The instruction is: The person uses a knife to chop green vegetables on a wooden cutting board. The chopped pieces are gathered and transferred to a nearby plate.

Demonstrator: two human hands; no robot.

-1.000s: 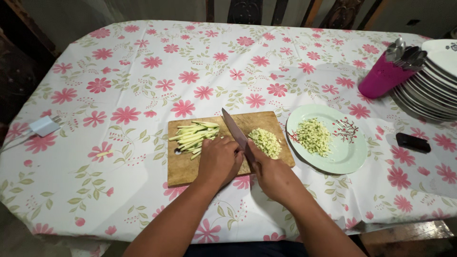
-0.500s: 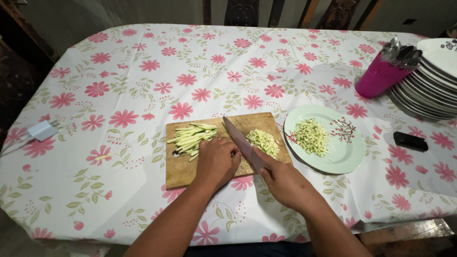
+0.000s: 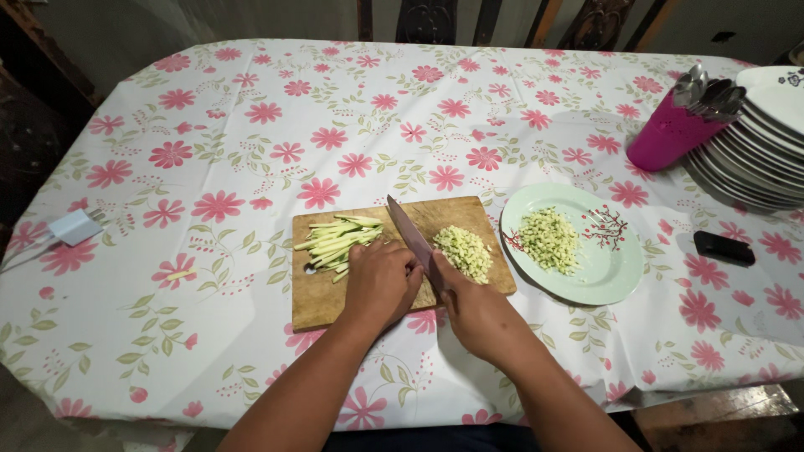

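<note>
A wooden cutting board (image 3: 318, 301) lies on the flowered tablecloth. Pale green vegetable strips (image 3: 335, 241) are bundled on its left part. A heap of small diced pieces (image 3: 463, 251) sits on its right part. My left hand (image 3: 381, 280) rests curled over the near ends of the strips, holding them down. My right hand (image 3: 477, 314) grips the handle of a kitchen knife (image 3: 410, 237); the blade points away from me, between the strips and the diced heap, right beside my left fingers.
A light green plate (image 3: 603, 268) with more diced vegetable stands right of the board. Further right are a stack of white plates (image 3: 758, 142), a magenta holder with spoons (image 3: 670, 134) and a black phone (image 3: 724, 248). A white charger (image 3: 74, 226) lies at the left edge.
The view has shifted slightly. The knife blade stays between strips and diced heap, while my left hand has stayed on the strips.
</note>
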